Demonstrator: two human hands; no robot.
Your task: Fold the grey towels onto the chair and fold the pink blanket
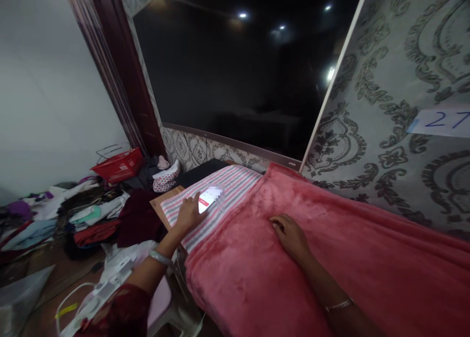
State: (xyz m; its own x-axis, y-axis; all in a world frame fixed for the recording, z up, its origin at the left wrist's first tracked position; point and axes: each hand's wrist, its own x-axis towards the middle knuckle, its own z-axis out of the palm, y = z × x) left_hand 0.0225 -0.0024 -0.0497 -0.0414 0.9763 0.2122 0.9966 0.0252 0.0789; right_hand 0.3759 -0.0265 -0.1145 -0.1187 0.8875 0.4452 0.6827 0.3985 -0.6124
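Head view: left hand [189, 213] rests on the striped cloth [220, 200], fingertips touching a lit phone [206, 200] lying flat on it. Grip is loose, fingers spread, not clamped on anything. Part of the phone screen is blurred out. Right hand [290, 236] lies palm down on the pink fleece blanket [330, 258], fingers flat and slightly curled at the tips, holding nothing. Blanket covers most of the bench and overlaps the striped cloth's near edge; bare wooden bench corner [161, 204] shows just left of the stripes. Bangle [159, 257] on the left wrist, thin bracelet [340, 305] on the right. Big dark TV screen [238, 77] on the patterned wall behind. Floor at left: piles of clothes [88, 214], red basket [119, 165] behind them.
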